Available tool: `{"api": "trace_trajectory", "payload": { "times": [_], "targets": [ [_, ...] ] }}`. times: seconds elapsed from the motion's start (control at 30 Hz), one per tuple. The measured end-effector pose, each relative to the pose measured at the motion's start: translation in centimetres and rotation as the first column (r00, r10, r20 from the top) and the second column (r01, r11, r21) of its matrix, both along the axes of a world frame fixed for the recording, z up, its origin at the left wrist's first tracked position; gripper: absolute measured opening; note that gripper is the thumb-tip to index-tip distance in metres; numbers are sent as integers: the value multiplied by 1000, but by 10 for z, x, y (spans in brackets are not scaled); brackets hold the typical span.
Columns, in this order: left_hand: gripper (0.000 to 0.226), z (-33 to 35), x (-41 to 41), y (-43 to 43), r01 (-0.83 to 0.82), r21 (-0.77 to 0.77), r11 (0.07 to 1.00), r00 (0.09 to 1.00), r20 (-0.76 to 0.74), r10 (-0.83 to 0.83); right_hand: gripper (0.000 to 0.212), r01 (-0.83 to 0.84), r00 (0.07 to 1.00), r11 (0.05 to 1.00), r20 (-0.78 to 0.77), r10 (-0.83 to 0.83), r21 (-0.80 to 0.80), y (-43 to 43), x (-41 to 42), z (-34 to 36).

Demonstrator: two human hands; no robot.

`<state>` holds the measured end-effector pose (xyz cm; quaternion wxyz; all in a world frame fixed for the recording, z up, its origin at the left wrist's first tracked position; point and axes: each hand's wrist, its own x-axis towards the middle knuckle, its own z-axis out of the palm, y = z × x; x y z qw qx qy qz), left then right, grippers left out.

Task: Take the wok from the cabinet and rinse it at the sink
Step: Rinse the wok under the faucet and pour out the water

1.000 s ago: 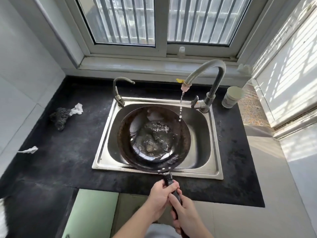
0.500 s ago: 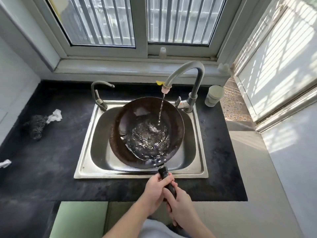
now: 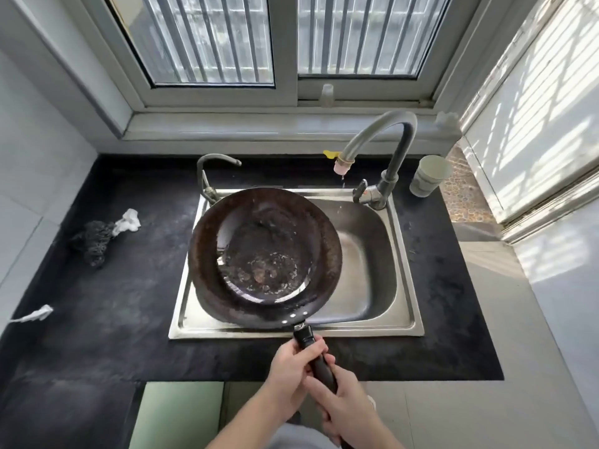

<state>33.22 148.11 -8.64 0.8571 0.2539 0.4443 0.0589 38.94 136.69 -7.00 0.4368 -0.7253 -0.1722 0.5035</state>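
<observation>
Black and long, the handle [image 3: 305, 338] of the wok points back toward the person, and both hands are wrapped tightly round it. The left hand [image 3: 290, 367] grips nearer the pan with its fingers curled over the top, and the right hand [image 3: 345, 408] clasps the handle just behind it. Beyond them the round, dark metal wok [image 3: 265, 257] with its rusty brown rim is held over the left part of the rectangular stainless-steel sink [image 3: 372, 254], its edge reaching past the sink's left rim. Whether it rests on the steel cannot be told. A shallow pool of bubbly water lies in its bottom. The sink is set into a black stone table [image 3: 97, 319], where a white scrap of paper [image 3: 32, 314] lies at the left edge. Farther back on the left, a dark scouring pad [image 3: 94, 241] touches a crumpled white tissue [image 3: 129, 220]. Behind the sink a small curved grey tap [image 3: 210, 163] stands at the left corner. At the right a tall grey gooseneck faucet [image 3: 389, 124] with a pink nozzle lets drops fall, well clear of the wok. A pale green cup [image 3: 428, 176] stands just beside its base, under the barred window [image 3: 227, 43].
</observation>
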Motion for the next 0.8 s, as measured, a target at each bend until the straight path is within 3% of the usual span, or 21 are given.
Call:
{"api": "trace_trajectory", "payload": {
  "times": [0.1, 0.33, 0.5, 0.8],
  "targets": [
    [16, 2, 3, -2, -16, -97, 995, 998, 58, 22, 16, -79, 995, 997, 61, 79, -4, -7, 7, -1],
    [9, 13, 17, -11, 31, 72, 997, 1000, 2, -31, 12, -7, 999, 998, -40, 9, 67, -14, 22, 1],
    [12, 13, 28, -19, 69, 89, 994, 998, 3, -70, 13, -10, 1000, 995, 16, 9, 96, -23, 31, -5],
    [11, 12, 17, -2, 18, 135, 991, 999, -43, -12, 19, -9, 994, 999, -113, 14, 42, 0, 22, -7]
  ]
}}
